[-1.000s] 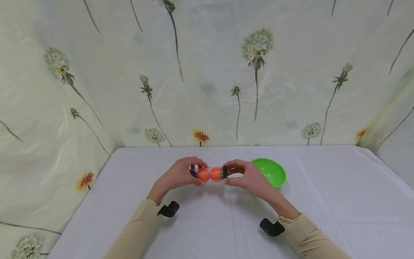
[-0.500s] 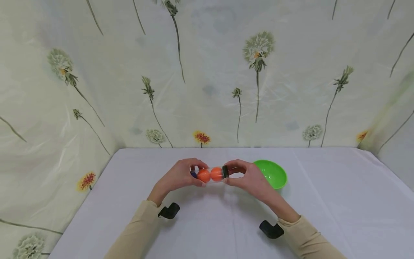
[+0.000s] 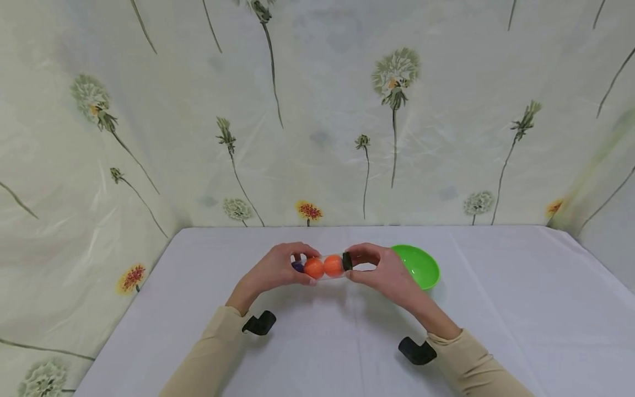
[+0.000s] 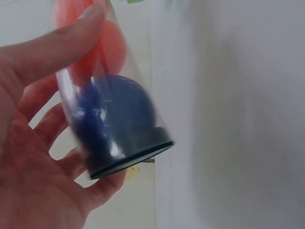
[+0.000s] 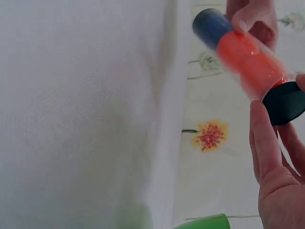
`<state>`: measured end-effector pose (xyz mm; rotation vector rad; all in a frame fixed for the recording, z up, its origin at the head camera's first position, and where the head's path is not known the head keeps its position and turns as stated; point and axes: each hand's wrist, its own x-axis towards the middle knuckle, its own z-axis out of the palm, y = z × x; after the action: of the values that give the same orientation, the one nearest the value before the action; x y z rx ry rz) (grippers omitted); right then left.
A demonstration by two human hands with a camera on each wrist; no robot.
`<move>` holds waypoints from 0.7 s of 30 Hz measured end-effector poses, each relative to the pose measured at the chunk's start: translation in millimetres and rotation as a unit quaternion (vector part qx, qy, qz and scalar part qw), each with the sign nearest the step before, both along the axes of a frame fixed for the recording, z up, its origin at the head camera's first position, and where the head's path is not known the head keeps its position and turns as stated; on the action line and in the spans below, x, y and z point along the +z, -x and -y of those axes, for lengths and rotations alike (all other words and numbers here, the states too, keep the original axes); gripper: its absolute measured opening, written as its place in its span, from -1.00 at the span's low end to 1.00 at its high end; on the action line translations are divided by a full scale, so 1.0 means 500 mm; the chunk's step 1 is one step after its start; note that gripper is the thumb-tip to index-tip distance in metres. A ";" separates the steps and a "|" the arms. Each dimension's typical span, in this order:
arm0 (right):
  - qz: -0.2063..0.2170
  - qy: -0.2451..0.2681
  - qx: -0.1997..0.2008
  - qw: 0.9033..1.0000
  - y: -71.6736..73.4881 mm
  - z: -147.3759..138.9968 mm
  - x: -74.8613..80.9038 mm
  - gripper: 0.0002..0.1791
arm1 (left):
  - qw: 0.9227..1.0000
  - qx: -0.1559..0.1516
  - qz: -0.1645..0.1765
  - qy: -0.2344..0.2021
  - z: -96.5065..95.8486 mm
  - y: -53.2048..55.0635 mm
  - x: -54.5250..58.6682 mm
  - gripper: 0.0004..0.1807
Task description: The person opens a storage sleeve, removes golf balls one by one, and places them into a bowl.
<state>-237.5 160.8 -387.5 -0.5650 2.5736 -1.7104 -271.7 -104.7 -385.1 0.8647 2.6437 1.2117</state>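
Observation:
A clear plastic tube [image 3: 324, 275] is held up level over the table between both hands. Inside it are two orange balls [image 3: 333, 266] and, towards the left end, a dark blue ball [image 4: 116, 112]. My left hand [image 3: 279, 269] grips the tube's left part, thumb on one side and fingers on the other. At the other end, my right hand [image 3: 384, 270] pinches the black cap [image 5: 285, 102] between thumb and fingers. The cap sits on the tube's right end, slightly tilted in the head view. Part of the blue ball is hidden by the left hand.
A bright green bowl [image 3: 424, 267] stands on the white-covered table [image 3: 317, 347] just behind the right hand, which partly hides it. A flower-patterned sheet [image 3: 317, 110] hangs behind the table and at its sides.
The right hand and cap have shifted slightly right and up, and the cap's tilt has changed a little. The orange balls sit slightly further right. The left hand holds nearly the same place.

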 end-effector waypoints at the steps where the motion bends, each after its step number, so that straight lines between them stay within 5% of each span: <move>1: 0.008 0.012 0.002 1.000 0.000 -0.002 0.000 -0.59 | 1.000 0.001 0.004 -0.001 0.001 0.000 0.000 -0.51; 13: 0.036 0.081 0.006 0.996 -0.002 -0.010 0.010 -0.55 | 0.998 0.037 0.042 -0.018 0.014 -0.002 0.008 -0.53; 21: 0.051 0.072 0.018 0.996 -0.004 -0.015 0.010 -0.53 | 0.995 0.044 0.069 -0.057 0.031 -0.007 0.002 -0.52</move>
<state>-235.6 168.1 -382.7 -0.5086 2.3722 -1.8707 -268.3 -120.2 -384.0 0.6599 2.5484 1.4004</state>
